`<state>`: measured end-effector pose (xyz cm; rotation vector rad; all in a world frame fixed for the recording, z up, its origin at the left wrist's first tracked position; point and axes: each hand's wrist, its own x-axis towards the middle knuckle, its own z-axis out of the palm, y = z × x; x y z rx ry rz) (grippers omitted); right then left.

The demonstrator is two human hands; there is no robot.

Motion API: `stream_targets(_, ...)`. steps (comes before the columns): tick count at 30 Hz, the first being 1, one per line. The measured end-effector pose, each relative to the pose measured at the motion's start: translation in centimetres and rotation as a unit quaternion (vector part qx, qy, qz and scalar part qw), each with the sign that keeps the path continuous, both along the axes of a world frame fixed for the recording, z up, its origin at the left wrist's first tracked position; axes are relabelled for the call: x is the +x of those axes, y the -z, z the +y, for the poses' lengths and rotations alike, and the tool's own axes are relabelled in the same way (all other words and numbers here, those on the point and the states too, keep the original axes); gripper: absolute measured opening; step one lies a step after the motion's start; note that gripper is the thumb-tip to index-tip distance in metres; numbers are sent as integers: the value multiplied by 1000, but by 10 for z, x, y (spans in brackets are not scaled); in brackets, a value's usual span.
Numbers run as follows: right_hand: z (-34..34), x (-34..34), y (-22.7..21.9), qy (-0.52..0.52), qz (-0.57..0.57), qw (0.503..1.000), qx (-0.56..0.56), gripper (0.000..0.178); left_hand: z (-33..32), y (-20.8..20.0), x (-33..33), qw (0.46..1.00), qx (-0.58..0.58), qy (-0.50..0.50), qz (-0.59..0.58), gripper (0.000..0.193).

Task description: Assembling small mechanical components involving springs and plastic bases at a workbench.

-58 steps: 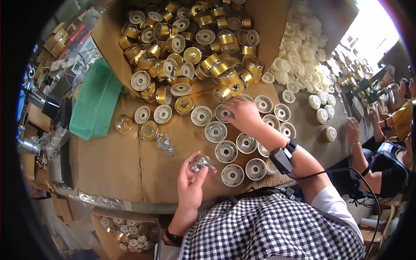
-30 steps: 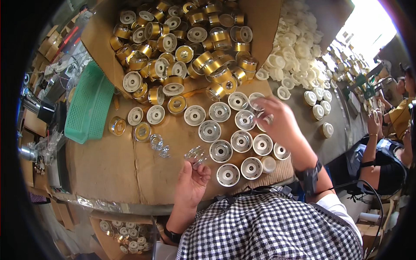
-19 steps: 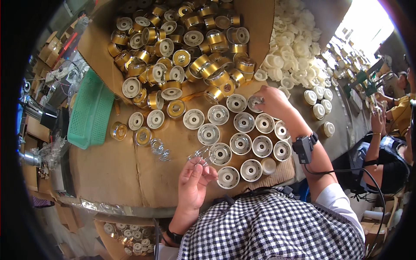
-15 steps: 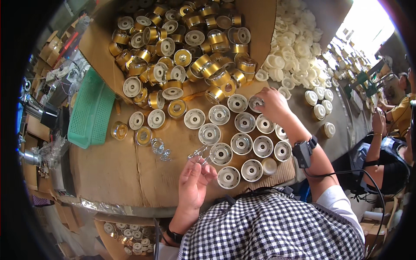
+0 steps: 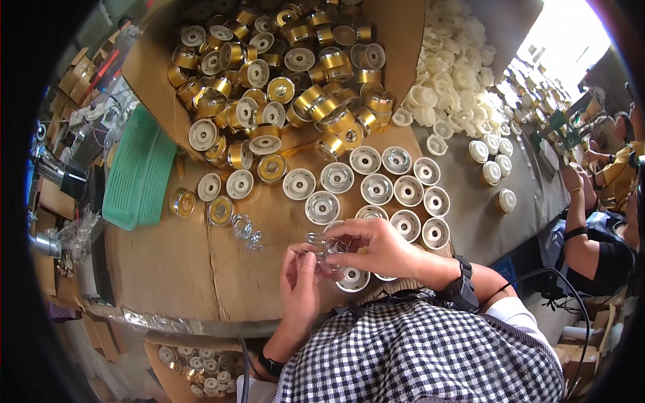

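Note:
Several metal coil springs [image 5: 322, 243] are bunched in my left hand [image 5: 299, 279], its thumb and fingers closed around them. From the right, my right hand [image 5: 390, 252] reaches over to the same bunch, with thumb and fingertips pinching at a spring. Under and beyond my hands stand round white-faced caps [image 5: 408, 191] in loose rows, open side up. Silvery coils sit inside some, such as the cap [image 5: 396, 161] in the far row. My right hand and forearm hide part of the nearest caps. A few loose springs [image 5: 246, 230] lie left of my left hand.
A large cardboard box [image 5: 151, 101] full of gold-sided caps [image 5: 281, 89] lies open at the back. Translucent white plastic parts [image 5: 450, 74] are heaped right of it. A green basket [image 5: 138, 174] stands left. Lidded caps [image 5: 491, 172] stand right, near a co-worker's arm [image 5: 576, 221].
My right hand has come back from the far-row cap to the springs in my left hand. A silvery coil now shows in that cap. My left hand has stayed nearly in place.

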<state>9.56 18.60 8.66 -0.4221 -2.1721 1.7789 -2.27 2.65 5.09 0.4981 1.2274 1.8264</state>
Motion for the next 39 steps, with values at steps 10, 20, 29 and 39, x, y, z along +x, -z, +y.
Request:
stream_targets(10,20,7,-13,29,73,983,-166,42,2,5,-11,988,-32,-108,-103,27)
stream_targets(20,135,-22,53,200,-63,853,479,50,55,2,-101,942,-184,10,282,27)
stream_targets(29,134,-19,60,200,-99,886,407,48,121,6,-134,699,-323,128,625,28)
stream_targets(39,130,-13,53,198,-85,869,446,48,96,13,-118,732,-255,-12,632,35)
